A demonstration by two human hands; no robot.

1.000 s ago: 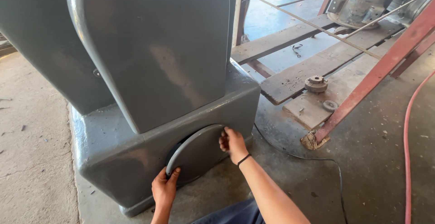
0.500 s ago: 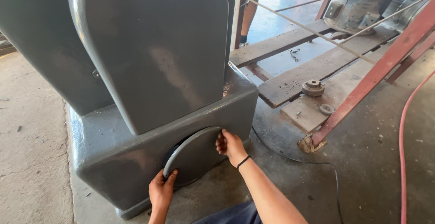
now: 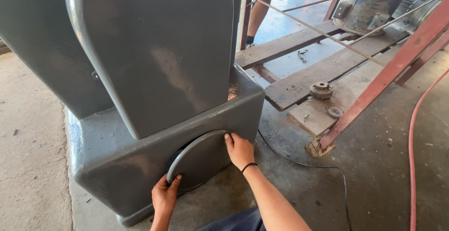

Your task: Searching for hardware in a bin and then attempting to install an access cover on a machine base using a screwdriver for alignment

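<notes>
1. Our left hand (image 3: 164,196) grips the round cover's (image 3: 201,158) lower edge.
2. Our right hand (image 3: 239,150) presses flat, fingers open, on its upper right rim.
3. The cover leans half-seated in the machine base (image 3: 112,165) opening; seating it seems underway, needing an even push.
4. Beyond the grip lie planks (image 3: 299,86).

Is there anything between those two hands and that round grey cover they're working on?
Nothing visible. The left hand grips the round grey metal cover at its lower left edge, and the right hand presses its upper right edge, both touching it directly against the grey machine base.
</notes>
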